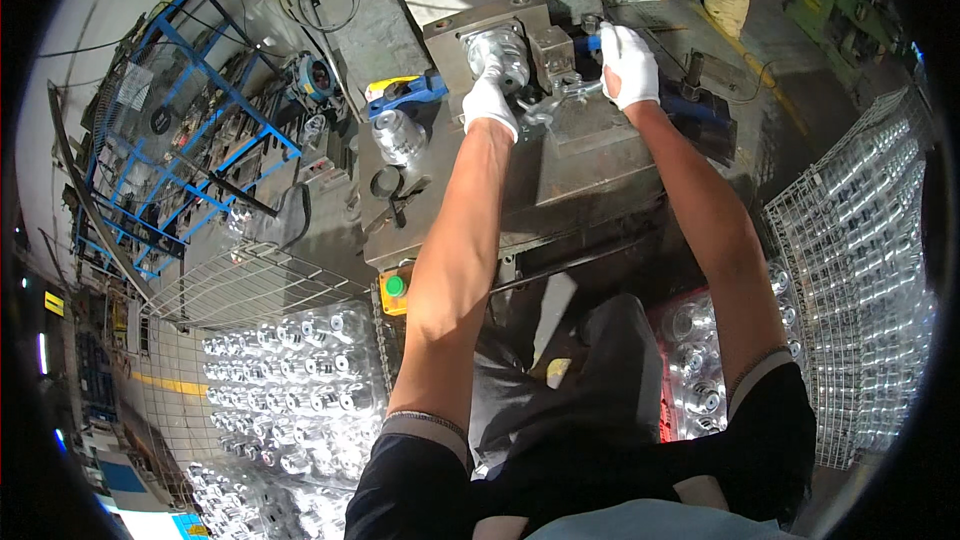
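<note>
A shiny, rounded metal housing [508, 52] sits in a block-shaped steel fixture [447, 58] on the machine table. My left hand [490, 105], in a white glove, reaches up to the housing, its fingers closed against the near side. My right hand [630, 68], also gloved in white, is right of the fixture. Its fingers are curled at the end of a metal lever [578, 89]; part of that grip is hidden. Another shiny metal housing [399, 137] stands on the table left of my left forearm.
A dark ring-shaped tool [387, 183] lies at the table's left. Below it is a green push button [396, 286] on a yellow box. Wire cages [290, 275] with many shiny housings [320, 380] stand at left and right. A blue clamp-like piece [415, 92] flanks the fixture.
</note>
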Available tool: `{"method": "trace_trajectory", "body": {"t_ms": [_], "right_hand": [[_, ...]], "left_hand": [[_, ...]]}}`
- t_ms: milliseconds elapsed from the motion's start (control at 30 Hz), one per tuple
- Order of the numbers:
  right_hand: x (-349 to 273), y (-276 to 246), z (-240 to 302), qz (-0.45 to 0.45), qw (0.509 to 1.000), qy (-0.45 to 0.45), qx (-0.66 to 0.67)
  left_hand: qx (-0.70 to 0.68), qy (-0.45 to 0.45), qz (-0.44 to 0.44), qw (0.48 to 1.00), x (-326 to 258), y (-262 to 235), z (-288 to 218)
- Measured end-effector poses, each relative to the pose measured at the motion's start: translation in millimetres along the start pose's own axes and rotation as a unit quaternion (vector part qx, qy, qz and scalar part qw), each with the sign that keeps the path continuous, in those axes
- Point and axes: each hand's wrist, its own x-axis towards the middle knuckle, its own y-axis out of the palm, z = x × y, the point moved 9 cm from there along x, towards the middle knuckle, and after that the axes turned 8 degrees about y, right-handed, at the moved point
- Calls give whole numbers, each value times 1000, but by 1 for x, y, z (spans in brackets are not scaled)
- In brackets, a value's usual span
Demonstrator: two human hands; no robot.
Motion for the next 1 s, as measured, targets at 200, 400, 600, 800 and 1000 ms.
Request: {"method": "trace_trajectory", "body": {"t_ms": [200, 400, 600, 800, 1000], "right_hand": [[12, 61, -36, 196, 950, 218, 104], [-76, -40, -31, 35, 968, -196, -150], [-185, -91, -107, 191, 973, 33, -123], [-217, -90, -112, 276, 949, 146, -48], [-231, -98, -108, 252, 950, 121, -137]], "left_hand": [[50, -21, 7, 999, -37, 9, -17], [292, 399, 38, 869, -196, -85, -90], [518, 329, -63, 787, -327, -246, -72], [719, 393, 22, 573, -309, -228, -73], [813, 298, 48, 498, -282, -232, -55]]}}
